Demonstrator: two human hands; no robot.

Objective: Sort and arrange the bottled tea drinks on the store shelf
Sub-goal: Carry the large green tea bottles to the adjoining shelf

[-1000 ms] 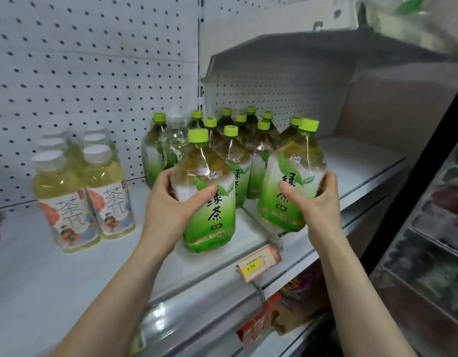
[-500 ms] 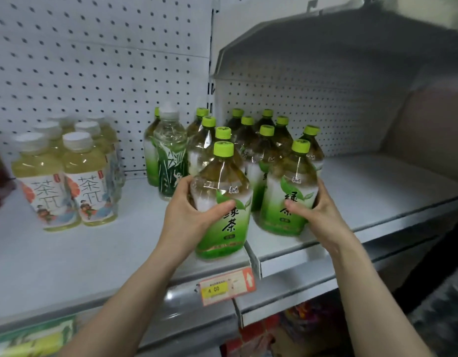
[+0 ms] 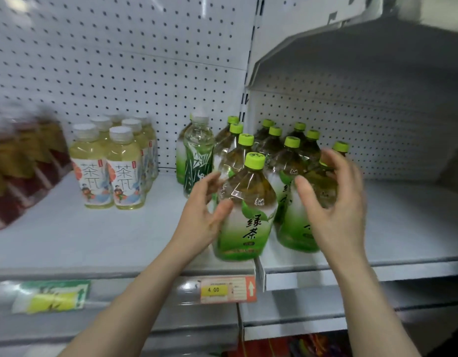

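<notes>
The left hand (image 3: 203, 217) is resting, fingers spread, against the front green tea bottle (image 3: 244, 215) at the shelf (image 3: 119, 240) edge. The right hand (image 3: 336, 210) (blurred) is hovering open before a second bottle (image 3: 295, 228).

Back wall: white pegboard (image 3: 119, 60), above and behind the price tag (image 3: 228, 289).
Upright: slotted post (image 3: 253, 47), straight above the tag.
Shelf: white deck (image 3: 94, 240), tag on its front rail.
Upper shelf (image 3: 364, 47): up-right of the tag, its underside shaded.
Green label (image 3: 51, 296): left of the tag, blurred.
</notes>
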